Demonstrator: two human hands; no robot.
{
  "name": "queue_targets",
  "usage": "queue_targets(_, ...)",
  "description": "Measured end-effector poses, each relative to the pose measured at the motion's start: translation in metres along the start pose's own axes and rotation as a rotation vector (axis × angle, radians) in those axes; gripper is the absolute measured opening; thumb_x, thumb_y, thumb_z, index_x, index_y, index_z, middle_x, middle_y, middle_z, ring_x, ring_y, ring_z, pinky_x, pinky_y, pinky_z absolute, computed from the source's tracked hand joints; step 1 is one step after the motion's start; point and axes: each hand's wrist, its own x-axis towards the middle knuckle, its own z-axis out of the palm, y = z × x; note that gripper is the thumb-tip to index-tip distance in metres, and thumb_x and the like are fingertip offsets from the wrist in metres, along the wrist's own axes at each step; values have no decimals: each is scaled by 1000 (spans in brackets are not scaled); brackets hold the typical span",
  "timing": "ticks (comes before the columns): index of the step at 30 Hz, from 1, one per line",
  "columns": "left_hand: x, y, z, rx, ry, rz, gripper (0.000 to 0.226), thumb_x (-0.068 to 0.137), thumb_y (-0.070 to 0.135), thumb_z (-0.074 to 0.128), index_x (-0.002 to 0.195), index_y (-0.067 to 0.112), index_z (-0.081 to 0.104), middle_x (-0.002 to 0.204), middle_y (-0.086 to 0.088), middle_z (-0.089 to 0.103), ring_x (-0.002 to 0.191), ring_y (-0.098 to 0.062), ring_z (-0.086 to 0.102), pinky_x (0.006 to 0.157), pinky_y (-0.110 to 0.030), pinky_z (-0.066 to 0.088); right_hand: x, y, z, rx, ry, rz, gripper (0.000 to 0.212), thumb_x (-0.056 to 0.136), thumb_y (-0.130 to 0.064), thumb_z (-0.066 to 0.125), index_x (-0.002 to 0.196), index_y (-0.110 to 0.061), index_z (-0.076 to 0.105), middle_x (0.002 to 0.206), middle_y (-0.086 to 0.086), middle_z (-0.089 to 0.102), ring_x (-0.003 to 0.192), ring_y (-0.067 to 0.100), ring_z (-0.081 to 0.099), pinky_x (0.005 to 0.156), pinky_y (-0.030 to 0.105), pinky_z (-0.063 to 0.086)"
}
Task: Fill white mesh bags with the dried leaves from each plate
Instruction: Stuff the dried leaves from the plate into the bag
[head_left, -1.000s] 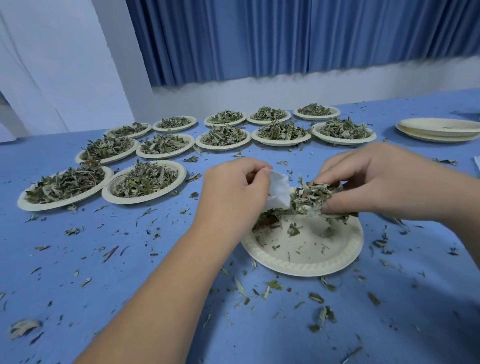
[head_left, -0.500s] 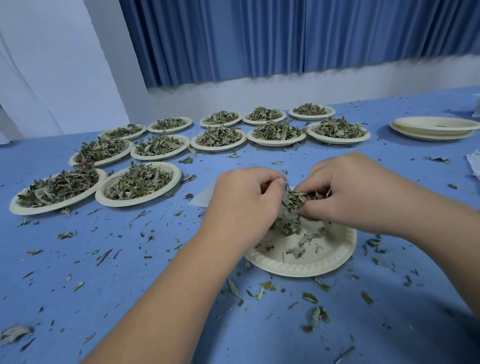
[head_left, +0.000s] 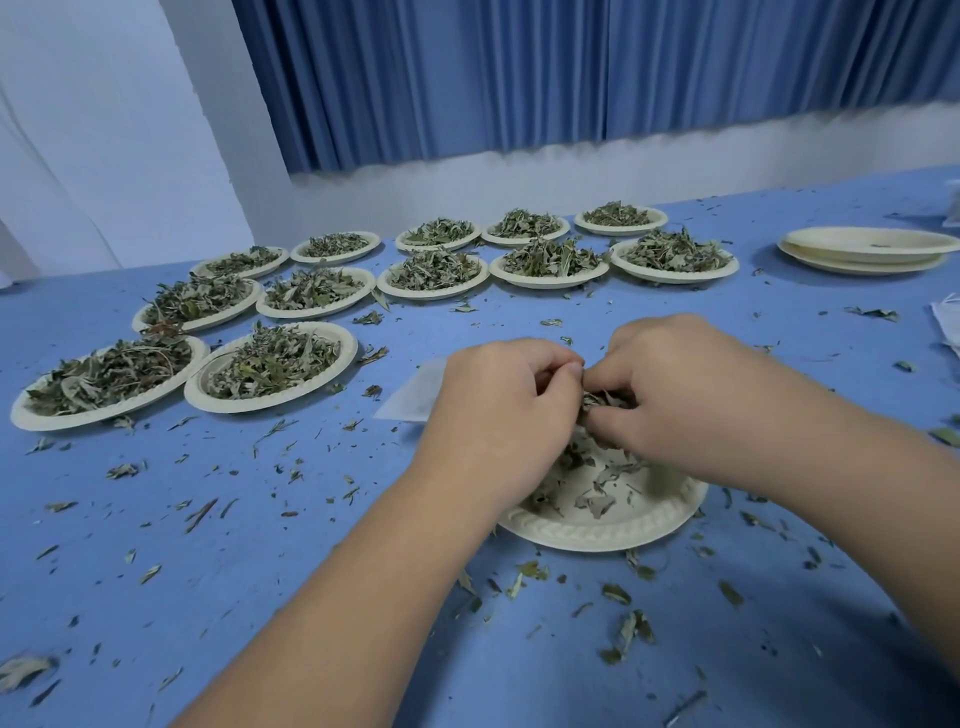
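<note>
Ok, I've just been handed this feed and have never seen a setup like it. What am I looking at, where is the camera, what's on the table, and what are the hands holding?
There is no machine here: a person works with two bare hands. The single picture comes from a camera worn on their head, looking forward and down.

The left hand holds a white mesh bag in its grip, and the bag's flat end sticks out past the knuckles. The right hand pinches a tuft of dried leaves right beside that grip, above a nearly emptied cream plate.

Further back on the blue table stand twelve plates heaped with leaves. To the right is a stack of empty plates. Leaf crumbs lie scattered across the tabletop.
</note>
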Motion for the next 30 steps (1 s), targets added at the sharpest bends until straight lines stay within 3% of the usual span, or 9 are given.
queue_targets(6,1,0,-1,1,37,-31,19,90,20,61,82,25,77,67,25,64,62,6,56,53,-6,38,0,1,3,97,78,11,19,82,-42,63,96,-32,69,74,-7,58,74,7,51,65,29,46)
queue_targets(10,2,-1,-4,-34,68,-66,20,89,20,61,78,27,76,55,20,61,54,1,54,50,-11,37,-1,0,5,217,244,15,16,74,-37,72,84,-28,64,62,-12,53,65,0,48,59,21,40)
queue_targets(12,3,-2,-6,-63,73,-83,21,89,20,60,78,27,76,59,18,64,56,-1,57,53,-16,42,-1,-2,6,233,281,2,12,74,-35,73,79,-26,66,58,-12,52,62,0,49,58,20,40)
queue_targets(15,3,0,-6,-91,69,-94,21,89,19,61,77,27,76,66,15,69,63,-3,62,60,-20,48,1,-4,9,184,271,0,8,78,-35,70,80,-28,71,57,-13,49,60,1,46,58,14,35)
queue_targets(19,1,2,-5,-100,48,-102,22,89,18,61,75,28,75,67,17,69,63,-2,63,59,-18,49,3,-6,11,116,237,32,11,84,-34,64,80,-28,72,59,-9,52,63,9,49,60,23,40)
queue_targets(22,1,1,-5,-95,48,-107,21,89,20,61,76,29,75,69,19,69,65,0,64,62,-19,50,1,-4,9,213,185,47,11,82,-36,66,87,-32,75,67,-9,61,68,6,55,64,22,42)
queue_targets(26,3,-1,-7,-80,70,-106,23,90,21,61,74,32,72,72,24,67,67,2,61,58,-15,47,-3,0,4,383,109,53,26,82,-36,69,108,-41,70,75,-20,61,74,-4,56,69,11,42)
queue_targets(30,3,-2,-8,-93,84,-119,26,90,22,61,70,35,71,71,26,67,63,6,59,56,-11,44,-1,-1,7,341,134,18,28,86,-29,67,112,-38,69,76,-15,59,71,-2,52,68,15,40)
